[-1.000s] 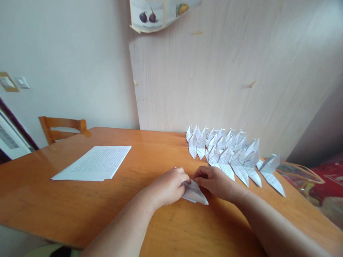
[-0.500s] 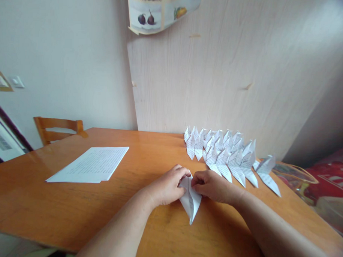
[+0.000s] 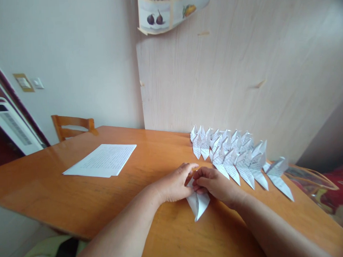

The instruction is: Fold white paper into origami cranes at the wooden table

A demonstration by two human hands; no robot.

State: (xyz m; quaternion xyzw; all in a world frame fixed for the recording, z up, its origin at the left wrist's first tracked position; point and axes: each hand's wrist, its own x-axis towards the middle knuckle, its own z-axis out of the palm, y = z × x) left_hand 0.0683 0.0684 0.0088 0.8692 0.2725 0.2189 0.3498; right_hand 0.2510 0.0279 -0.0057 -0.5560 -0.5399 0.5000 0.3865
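Note:
Directly in front of me, a folded white paper piece [image 3: 199, 207] points its narrow tip toward me on the table. My left hand [image 3: 179, 182] steadies its left edge with the thumb, the index finger stretched over the far end. From the right, my right hand [image 3: 214, 184] pinches the upper part of the paper, covering those folds. Beyond my right hand stand several finished-looking folded paper pieces [image 3: 244, 171] in rows, with pointed upright tips and writing on them. One such piece [image 3: 280, 181] sits apart at the right end.
A stack of written paper sheets [image 3: 101, 161] lies on the left of the wooden table [image 3: 120, 197]. Behind the table's far left corner is a wooden chair [image 3: 72, 120]. A pale panel [image 3: 200, 78] rises along the back. Red bags [image 3: 335, 186] lie past the right edge.
The view has turned slightly left. My right hand has shifted over the paper's upper middle, and my left index finger has lifted and stretched out.

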